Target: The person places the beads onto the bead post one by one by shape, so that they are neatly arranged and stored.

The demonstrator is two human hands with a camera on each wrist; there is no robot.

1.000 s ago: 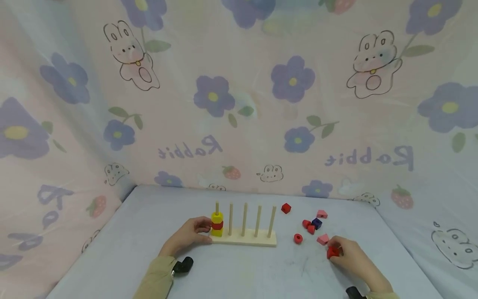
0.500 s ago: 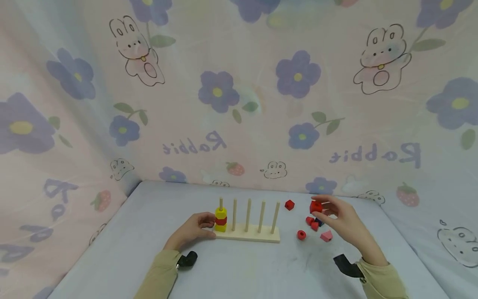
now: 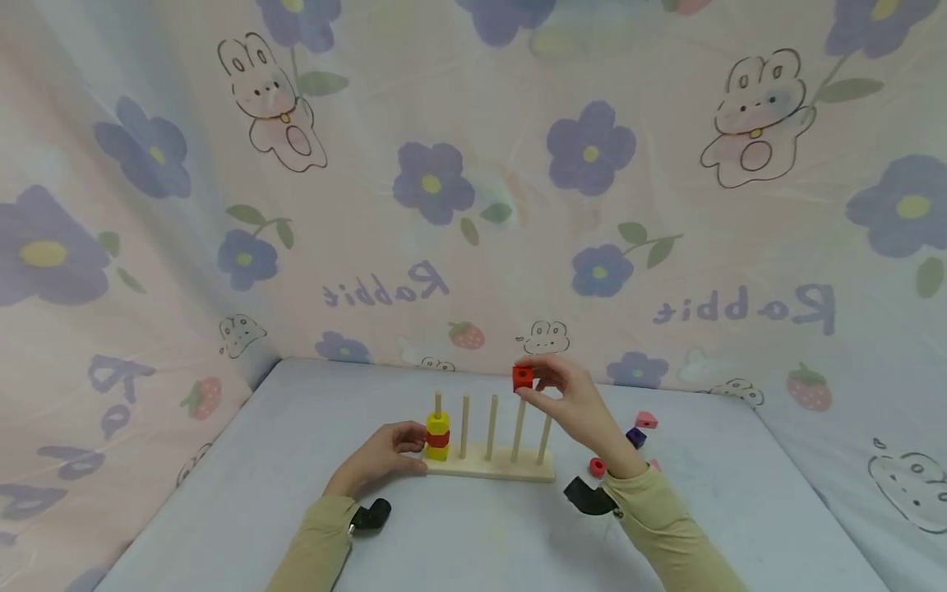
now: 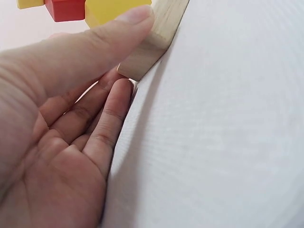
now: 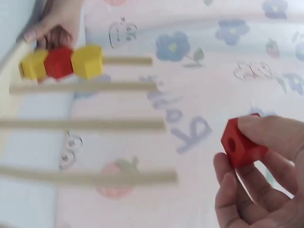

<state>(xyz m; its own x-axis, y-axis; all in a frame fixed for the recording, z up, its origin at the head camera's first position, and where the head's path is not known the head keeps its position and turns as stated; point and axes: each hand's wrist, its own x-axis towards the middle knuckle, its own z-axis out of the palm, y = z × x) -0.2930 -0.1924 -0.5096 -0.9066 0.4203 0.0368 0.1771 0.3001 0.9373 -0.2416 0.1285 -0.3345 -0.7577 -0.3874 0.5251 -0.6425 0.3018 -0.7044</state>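
My right hand (image 3: 580,404) pinches a red bead (image 3: 523,378) between thumb and fingers, above the pegs of a wooden peg stand (image 3: 488,469). The bead's hole (image 5: 232,144) shows in the right wrist view. On the stand's leftmost peg sit a yellow bead (image 3: 438,423), a red bead (image 3: 438,440) and another yellow bead (image 3: 436,453) at the bottom. The other pegs carry nothing. My left hand (image 3: 381,456) holds the left end of the stand. In the left wrist view its thumb (image 4: 109,42) lies along the base, with curled fingers at the end.
Right of the stand lie loose beads: a red one (image 3: 597,467), a dark blue one (image 3: 635,437) and a pink one (image 3: 647,420). My right forearm hides part of that area. A patterned curtain (image 3: 503,247) hangs behind the white table (image 3: 444,543).
My right hand has lifted the red bead off the table at the right and carried it left, over the stand. My left hand has kept its place on the stand.
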